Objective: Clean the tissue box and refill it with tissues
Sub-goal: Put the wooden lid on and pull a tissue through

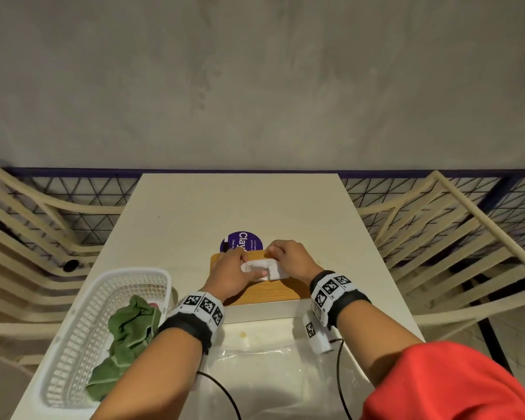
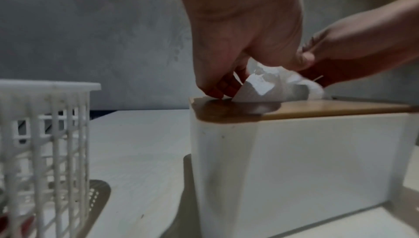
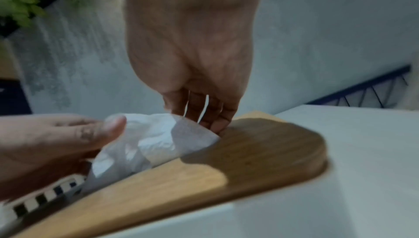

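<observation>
The tissue box (image 2: 294, 161) is white with a wooden lid (image 1: 267, 291) and stands mid-table. A white tissue (image 1: 265, 268) sticks up out of the lid's slot. My left hand (image 1: 232, 272) pinches the tissue's left part, its thumb (image 3: 113, 123) lying on top. My right hand (image 1: 287, 257) curls over the tissue's right end, its fingertips (image 3: 215, 125) down against the tissue and the lid (image 3: 260, 155). In the left wrist view the tissue (image 2: 260, 87) bunches between my left hand (image 2: 226, 84) and my right hand (image 2: 351, 53). The box's inside is hidden.
A white plastic basket (image 1: 82, 328) holding a green cloth (image 1: 128, 334) stands at the left. A clear plastic bag (image 1: 270, 368) lies at the table's near edge. A purple round sticker (image 1: 240, 241) lies behind the box. Cream chairs (image 1: 455, 237) flank the table.
</observation>
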Demonstrator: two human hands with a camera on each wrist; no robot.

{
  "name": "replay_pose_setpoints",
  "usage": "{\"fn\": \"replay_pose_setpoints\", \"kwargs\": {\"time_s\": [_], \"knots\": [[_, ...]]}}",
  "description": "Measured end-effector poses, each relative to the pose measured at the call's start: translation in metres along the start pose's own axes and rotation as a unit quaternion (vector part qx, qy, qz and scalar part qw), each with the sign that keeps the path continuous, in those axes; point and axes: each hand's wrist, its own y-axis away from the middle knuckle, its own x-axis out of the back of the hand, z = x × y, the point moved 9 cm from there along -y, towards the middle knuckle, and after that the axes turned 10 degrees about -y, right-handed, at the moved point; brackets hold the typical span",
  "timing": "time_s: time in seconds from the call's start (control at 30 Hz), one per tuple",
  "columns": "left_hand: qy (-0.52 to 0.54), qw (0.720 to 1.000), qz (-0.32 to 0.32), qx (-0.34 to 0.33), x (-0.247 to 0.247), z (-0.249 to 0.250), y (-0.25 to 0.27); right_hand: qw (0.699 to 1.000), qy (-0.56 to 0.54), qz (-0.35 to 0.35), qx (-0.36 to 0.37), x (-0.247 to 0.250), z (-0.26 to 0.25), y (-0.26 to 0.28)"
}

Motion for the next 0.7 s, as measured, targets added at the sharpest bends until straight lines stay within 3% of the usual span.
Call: {"fn": "replay_pose_setpoints", "kwargs": {"time_s": [0.1, 0.23, 0.3, 0.37, 0.43, 0.5, 0.6, 0.7], "knots": [[-0.046, 0.998, 0.049, 0.017, 0.006, -0.004, 0.003, 0.999, -0.039, 0.012, 0.018, -0.002, -0.006, 0.012], [-0.045, 0.996, 0.028, 0.068, 0.008, -0.014, 0.007, 0.985, 0.161, -0.002, 0.066, -0.017, -0.013, 0.022], [-0.047, 0.996, 0.007, 0.078, 0.014, -0.017, 0.008, 0.991, 0.122, 0.000, 0.057, -0.010, -0.014, 0.020], [-0.037, 0.996, 0.032, 0.080, 0.027, -0.020, 0.008, 0.997, 0.055, 0.042, 0.042, 0.009, -0.011, 0.019], [-0.014, 0.995, 0.074, 0.071, 0.039, -0.016, 0.007, 0.992, 0.041, 0.102, 0.054, 0.027, -0.012, 0.022], [-0.005, 0.995, 0.070, 0.066, 0.040, -0.011, 0.008, 0.989, 0.062, 0.122, 0.056, 0.030, -0.014, 0.027], [-0.113, 0.992, -0.010, 0.062, 0.021, -0.013, 0.015, 0.982, 0.169, 0.081, 0.029, 0.012, -0.011, 0.035], [-0.096, 0.992, 0.036, 0.070, 0.029, -0.019, 0.020, 0.965, 0.254, 0.052, 0.025, 0.004, -0.007, 0.038]]}}
